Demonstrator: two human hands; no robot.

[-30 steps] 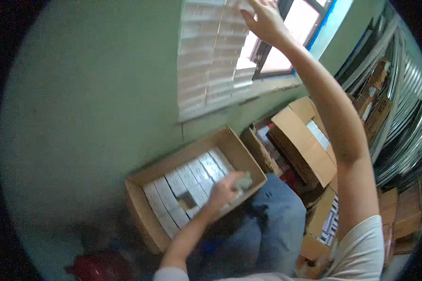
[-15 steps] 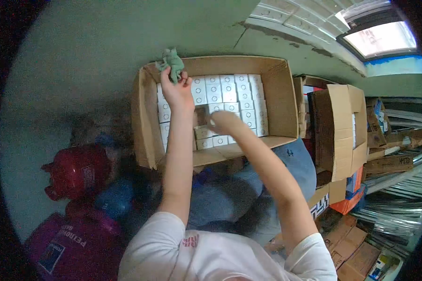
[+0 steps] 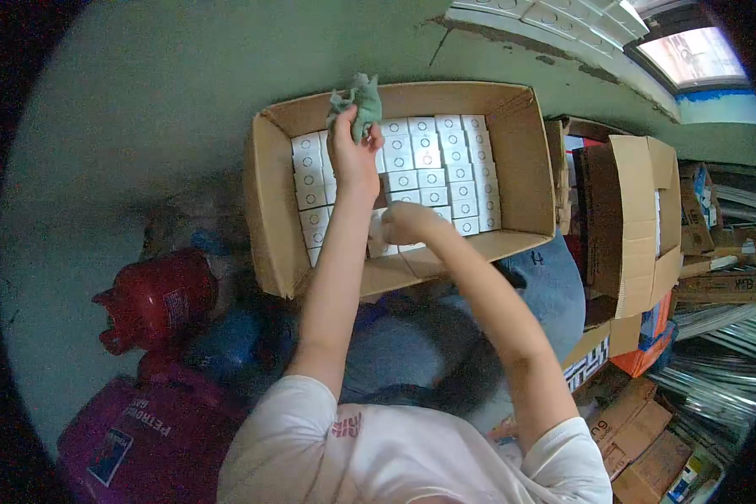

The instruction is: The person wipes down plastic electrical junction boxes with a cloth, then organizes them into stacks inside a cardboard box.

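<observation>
My left hand [image 3: 357, 155] is closed on a crumpled green cloth [image 3: 367, 105], held above the back part of a large open cardboard box [image 3: 521, 168]. Rows of small white boxes [image 3: 460, 174], each with a round mark, fill the bottom of it. My right hand [image 3: 412, 224] is over the near side of the rows, its fingers bent round a small pale item, probably one of the white boxes. A brown gap shows between the rows beside that hand. My left forearm hides part of the left rows.
A red gas cylinder [image 3: 161, 298] and a purple one [image 3: 143, 428] stand at the left. Another open cardboard box [image 3: 634, 223] is on the right, with long metallic profiles [image 3: 722, 370] beyond it. A window [image 3: 689, 59] is at the upper right.
The view has shifted, so the box sits slightly further right and higher. My right hand is now lower against the rows, near the box's front edge. The cloth stays in my left hand.
</observation>
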